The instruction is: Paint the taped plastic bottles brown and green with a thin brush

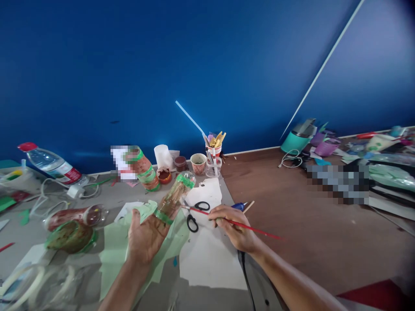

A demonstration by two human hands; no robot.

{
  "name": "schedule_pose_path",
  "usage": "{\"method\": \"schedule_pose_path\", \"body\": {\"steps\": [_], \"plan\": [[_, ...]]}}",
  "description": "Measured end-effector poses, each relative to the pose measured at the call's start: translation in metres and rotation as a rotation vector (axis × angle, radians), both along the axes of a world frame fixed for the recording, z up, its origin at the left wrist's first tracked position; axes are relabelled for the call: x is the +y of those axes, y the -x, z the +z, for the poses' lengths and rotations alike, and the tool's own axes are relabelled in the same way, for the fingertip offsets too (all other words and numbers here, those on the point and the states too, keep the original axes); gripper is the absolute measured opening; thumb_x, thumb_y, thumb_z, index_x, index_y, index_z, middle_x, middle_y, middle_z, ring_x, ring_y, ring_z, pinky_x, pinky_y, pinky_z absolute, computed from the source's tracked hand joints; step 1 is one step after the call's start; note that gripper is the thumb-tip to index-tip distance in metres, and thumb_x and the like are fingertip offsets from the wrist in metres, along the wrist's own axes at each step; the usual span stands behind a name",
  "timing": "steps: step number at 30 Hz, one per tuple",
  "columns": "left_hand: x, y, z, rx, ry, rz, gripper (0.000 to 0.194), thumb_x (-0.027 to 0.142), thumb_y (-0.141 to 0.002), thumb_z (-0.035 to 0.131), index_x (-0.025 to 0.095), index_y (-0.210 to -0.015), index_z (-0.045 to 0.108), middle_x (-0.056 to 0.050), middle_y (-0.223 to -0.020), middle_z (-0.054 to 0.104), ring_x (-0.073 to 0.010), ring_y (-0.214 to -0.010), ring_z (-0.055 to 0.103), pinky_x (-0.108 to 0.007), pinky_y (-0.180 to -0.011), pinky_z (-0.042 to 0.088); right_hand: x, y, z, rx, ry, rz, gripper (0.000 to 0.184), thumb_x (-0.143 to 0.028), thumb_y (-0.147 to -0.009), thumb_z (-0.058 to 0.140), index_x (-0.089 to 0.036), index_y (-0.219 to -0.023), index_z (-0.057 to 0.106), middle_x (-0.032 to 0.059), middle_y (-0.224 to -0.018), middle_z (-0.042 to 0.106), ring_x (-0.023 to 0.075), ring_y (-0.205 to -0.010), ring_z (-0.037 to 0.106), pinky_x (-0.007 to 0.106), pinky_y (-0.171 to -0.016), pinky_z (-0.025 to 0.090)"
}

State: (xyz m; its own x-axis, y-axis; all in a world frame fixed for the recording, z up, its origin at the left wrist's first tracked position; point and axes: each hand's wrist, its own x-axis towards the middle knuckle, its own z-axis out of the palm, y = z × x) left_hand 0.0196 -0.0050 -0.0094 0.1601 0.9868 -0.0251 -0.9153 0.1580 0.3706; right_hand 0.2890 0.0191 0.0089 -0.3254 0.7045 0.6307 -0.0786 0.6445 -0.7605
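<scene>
Red paintbrush (256,230), pinched in curled right hand (237,230). Clear green-banded bottle (175,198), held by left hand (146,236), thumb spread.

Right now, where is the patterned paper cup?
In the head view, the patterned paper cup stands just left of centre, between the dark-red tub and the clear plastic cup.

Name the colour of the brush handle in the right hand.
The brush handle in the right hand is red, seen in the head view.
</scene>
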Motion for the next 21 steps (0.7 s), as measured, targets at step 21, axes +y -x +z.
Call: {"method": "schedule_pose_path", "body": {"steps": [21], "plan": [[-0.014, -0.015, 0.006, 0.269, -0.113, -0.189, 0.085, 0.068, -0.092, 0.020, 0.003, -0.126, 0.063, -0.023, -0.126, 0.063, -0.0353, -0.126, 0.054, -0.049, -0.113, 0.033, 0.018, -0.021, -0.008, 0.218, 0.278, -0.279, 0.025, -0.038, -0.092, 0.058, -0.026, -0.111, 0.071, 0.0071, -0.103, 0.074, 0.0238, -0.097, 0.068, 0.040, -0.090, 0.050]]}}
